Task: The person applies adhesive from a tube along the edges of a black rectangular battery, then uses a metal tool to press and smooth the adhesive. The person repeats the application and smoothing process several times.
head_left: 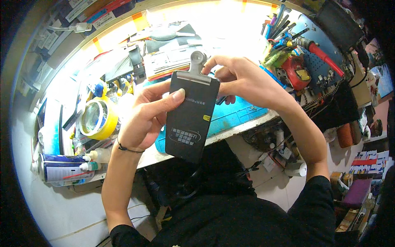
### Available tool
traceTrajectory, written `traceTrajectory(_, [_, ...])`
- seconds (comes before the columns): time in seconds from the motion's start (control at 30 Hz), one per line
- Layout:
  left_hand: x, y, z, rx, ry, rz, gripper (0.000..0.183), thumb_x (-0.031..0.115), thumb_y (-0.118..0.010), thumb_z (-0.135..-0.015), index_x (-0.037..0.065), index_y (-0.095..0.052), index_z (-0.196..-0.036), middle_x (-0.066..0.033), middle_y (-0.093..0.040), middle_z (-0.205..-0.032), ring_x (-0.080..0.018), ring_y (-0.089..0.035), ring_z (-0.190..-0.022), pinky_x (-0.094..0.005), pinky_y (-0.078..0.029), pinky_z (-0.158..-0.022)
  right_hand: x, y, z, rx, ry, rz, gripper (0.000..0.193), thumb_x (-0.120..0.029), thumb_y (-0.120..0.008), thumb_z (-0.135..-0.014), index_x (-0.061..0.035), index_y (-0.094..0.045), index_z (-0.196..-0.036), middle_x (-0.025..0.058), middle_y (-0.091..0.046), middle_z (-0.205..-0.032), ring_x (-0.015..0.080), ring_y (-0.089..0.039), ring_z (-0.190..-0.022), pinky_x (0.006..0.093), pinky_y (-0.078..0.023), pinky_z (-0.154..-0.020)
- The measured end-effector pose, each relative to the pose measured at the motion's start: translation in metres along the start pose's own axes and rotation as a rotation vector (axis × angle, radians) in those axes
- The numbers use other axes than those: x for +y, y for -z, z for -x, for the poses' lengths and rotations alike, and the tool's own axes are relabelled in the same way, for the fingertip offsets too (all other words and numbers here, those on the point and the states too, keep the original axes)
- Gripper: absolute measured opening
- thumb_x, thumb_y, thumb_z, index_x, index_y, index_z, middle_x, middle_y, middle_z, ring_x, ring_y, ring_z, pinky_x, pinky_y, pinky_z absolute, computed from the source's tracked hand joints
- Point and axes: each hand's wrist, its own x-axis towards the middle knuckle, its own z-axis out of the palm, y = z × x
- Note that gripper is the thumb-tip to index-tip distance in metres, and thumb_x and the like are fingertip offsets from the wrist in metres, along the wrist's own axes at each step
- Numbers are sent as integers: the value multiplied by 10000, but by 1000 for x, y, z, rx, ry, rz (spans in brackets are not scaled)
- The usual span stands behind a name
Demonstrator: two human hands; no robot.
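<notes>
A black phone hangs upright over the front of the bench, its flat face toward me with pale print and a small yellow sticker. My left hand grips its left edge, thumb on the face and fingers behind. A silver metal clip with a round-ended handle is clamped across the phone's top edge. Curled around the upper right corner is my right hand, its index fingertip at the clip's right end. Something dark shows under its lower fingers, too covered to name.
Beneath the hands lies a blue work mat. Yellow tape rolls and a spray can crowd the left. Phone parts are stacked behind. At right stand pens and tools, a red-handled tool and a red tape measure.
</notes>
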Motion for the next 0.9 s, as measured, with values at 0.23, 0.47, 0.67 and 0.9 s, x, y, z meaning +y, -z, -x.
traceTrajectory(0.23, [0,-6,-1,-31,23,-59,351,109,-700,-996,-30,-666,-1317,-119,-767,-1160,-172,-746,-1009,-311,-599,-925,-4,0,7,23,5,-17,335,-43,-667,-937,22,-602,-1260,122,-717,-795,158,-661,-641,309,-530,-566])
traceTrajectory(0.47, [1,4,-2,74,-20,-24,350,121,-671,-1018,-35,-662,-1332,-154,-760,-1200,-206,-756,-1049,-337,-614,-936,7,14,16,96,71,19,333,-85,-687,-975,29,-601,-1275,87,-709,-800,118,-632,-667,245,-510,-612])
traceTrajectory(0.67, [-2,-3,-7,87,-48,-90,393,137,-721,-1002,-53,-657,-1340,-138,-756,-1183,-166,-753,-996,-297,-630,-850,30,18,12,133,83,418,401,-212,-693,-997,0,-686,-1338,125,-782,-970,164,-661,-817,330,-529,-820])
traceTrajectory(0.9, [-3,-7,-12,125,-116,-176,331,133,-708,-1014,-36,-674,-1297,-112,-753,-1171,-139,-732,-1003,-270,-595,-884,34,25,14,234,152,-47,425,-191,-672,-960,68,-637,-1295,160,-756,-1095,206,-708,-997,329,-546,-925])
